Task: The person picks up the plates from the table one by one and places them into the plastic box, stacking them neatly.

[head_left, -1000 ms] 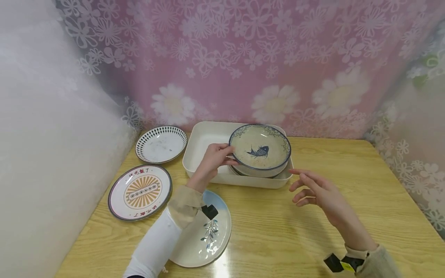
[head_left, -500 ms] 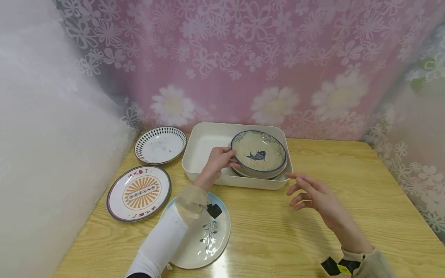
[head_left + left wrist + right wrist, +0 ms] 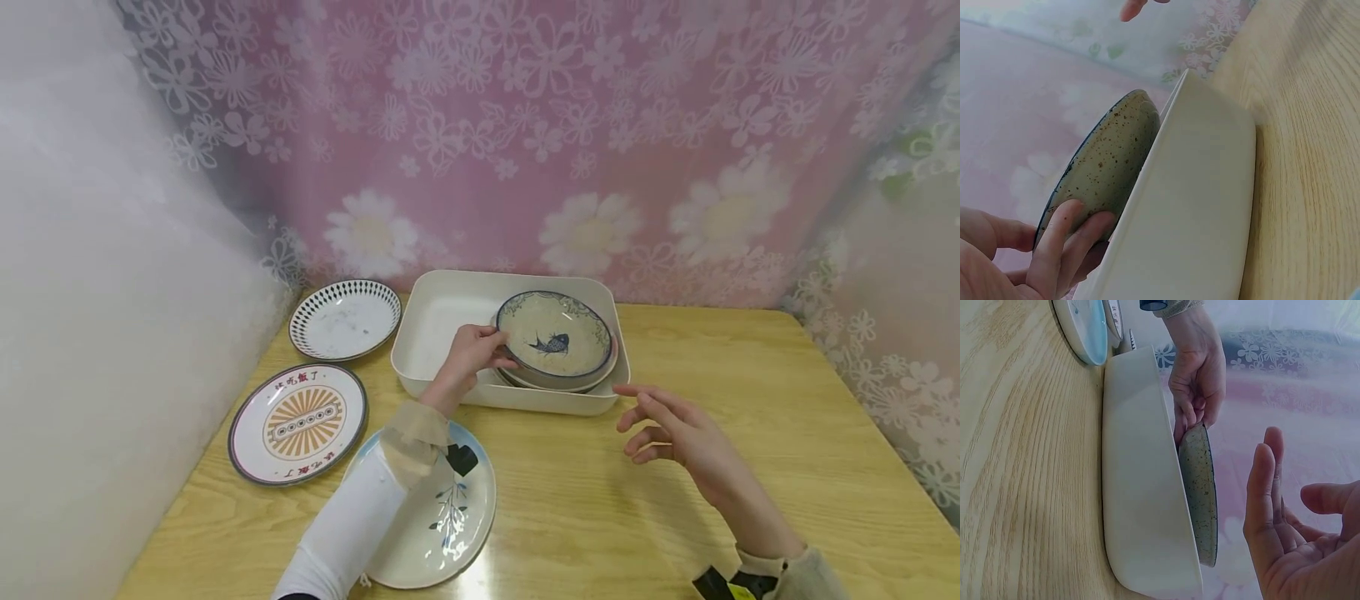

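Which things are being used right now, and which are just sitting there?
In use:
- left hand, gripping the fish bowl's rim
- fish bowl, on other dishes in the tub
- tub
- right hand, open, near the tub, touching nothing

Just sitting:
- diamond-rim plate
- sunburst plate
- blue plate, partly under the left sleeve
- table

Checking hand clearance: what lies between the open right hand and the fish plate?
In the head view, only the white tub's near wall and bare tabletop separate the right hand from the fish plate.
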`<action>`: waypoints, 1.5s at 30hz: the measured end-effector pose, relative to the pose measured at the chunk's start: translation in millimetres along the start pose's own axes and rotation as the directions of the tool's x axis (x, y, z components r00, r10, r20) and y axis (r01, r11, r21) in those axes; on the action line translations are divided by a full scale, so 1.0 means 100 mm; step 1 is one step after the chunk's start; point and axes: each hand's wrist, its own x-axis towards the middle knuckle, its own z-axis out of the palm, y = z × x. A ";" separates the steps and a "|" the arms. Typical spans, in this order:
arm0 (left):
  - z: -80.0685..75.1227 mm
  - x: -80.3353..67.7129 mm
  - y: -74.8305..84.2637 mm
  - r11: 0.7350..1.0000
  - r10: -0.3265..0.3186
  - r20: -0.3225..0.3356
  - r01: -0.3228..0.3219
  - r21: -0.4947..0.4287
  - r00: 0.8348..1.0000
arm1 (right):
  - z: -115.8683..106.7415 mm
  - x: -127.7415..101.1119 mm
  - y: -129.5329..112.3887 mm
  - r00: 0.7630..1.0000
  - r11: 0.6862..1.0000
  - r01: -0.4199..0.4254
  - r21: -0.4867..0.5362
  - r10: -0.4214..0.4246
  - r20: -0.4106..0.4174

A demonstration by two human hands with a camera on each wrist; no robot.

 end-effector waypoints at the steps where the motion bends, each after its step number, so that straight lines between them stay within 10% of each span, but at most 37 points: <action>1: 0.00 0.00 -0.01 1.000 -0.004 0.003 0.004 0.001 1.000 | 0.00 -0.01 0.01 1.000 1.000 -0.001 0.002 0.001 0.003; 21: -0.01 0.08 -0.01 0.976 -0.005 0.045 -0.005 0.219 0.999 | 0.03 -0.01 0.07 1.000 1.000 0.015 0.024 -0.015 0.016; 45: -0.04 0.06 0.02 0.812 0.097 -0.014 -0.071 0.579 0.995 | 0.11 0.00 0.09 1.000 1.000 -0.011 0.010 0.011 -0.004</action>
